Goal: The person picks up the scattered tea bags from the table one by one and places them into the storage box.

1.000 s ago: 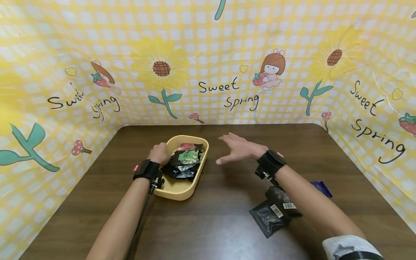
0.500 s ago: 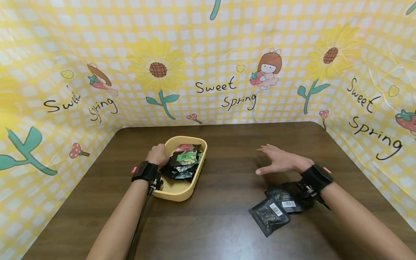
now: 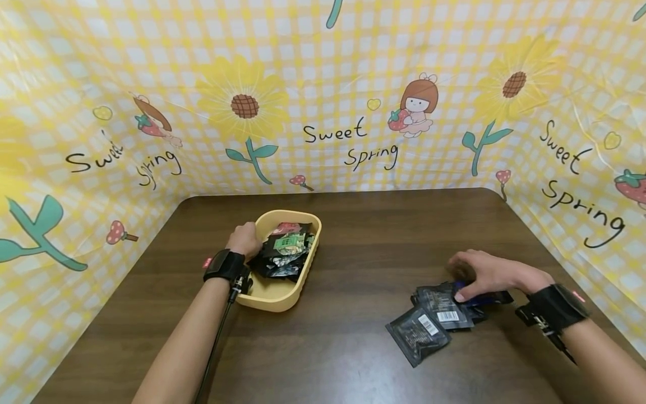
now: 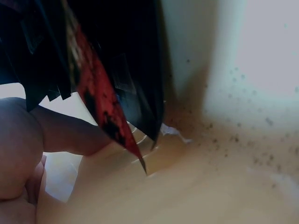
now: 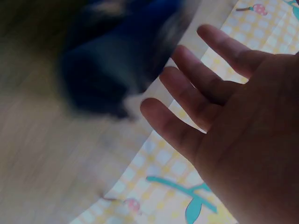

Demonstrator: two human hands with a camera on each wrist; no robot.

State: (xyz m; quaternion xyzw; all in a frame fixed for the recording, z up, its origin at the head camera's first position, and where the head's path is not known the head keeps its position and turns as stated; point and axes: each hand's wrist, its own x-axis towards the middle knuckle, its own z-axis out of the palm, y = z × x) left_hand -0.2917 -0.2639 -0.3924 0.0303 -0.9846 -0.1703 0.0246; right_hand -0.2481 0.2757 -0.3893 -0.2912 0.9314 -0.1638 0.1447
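My left hand (image 3: pixel 244 240) grips the left rim of a yellow plastic basket (image 3: pixel 275 303). Inside lie several small packets (image 3: pixel 289 251), mostly black, with green and red printing. The left wrist view shows a red-and-black packet (image 4: pixel 100 91) standing on edge against the basket's inner wall (image 4: pixel 210 182). Over a loose pile at the right, my right hand (image 3: pixel 497 274) reaches down, fingers apart, thumb at a dark blue packet (image 3: pixel 476 301). In the right wrist view that blue packet (image 5: pixel 126 51) is blurred near the fingertips. Black packets (image 3: pixel 420 335) with barcodes lie to its left.
The brown wooden table (image 3: pixel 333 359) runs back to a yellow checked cloth (image 3: pixel 343 84) that hangs behind and along both sides. A wrist camera and a black strap (image 3: pixel 557 306) sit on my right wrist. A cable (image 3: pixel 214 342) runs along my left forearm.
My right hand has moved from beside the basket to the right and down, onto the packet pile. My left hand stays on the basket rim, and the basket keeps its place.
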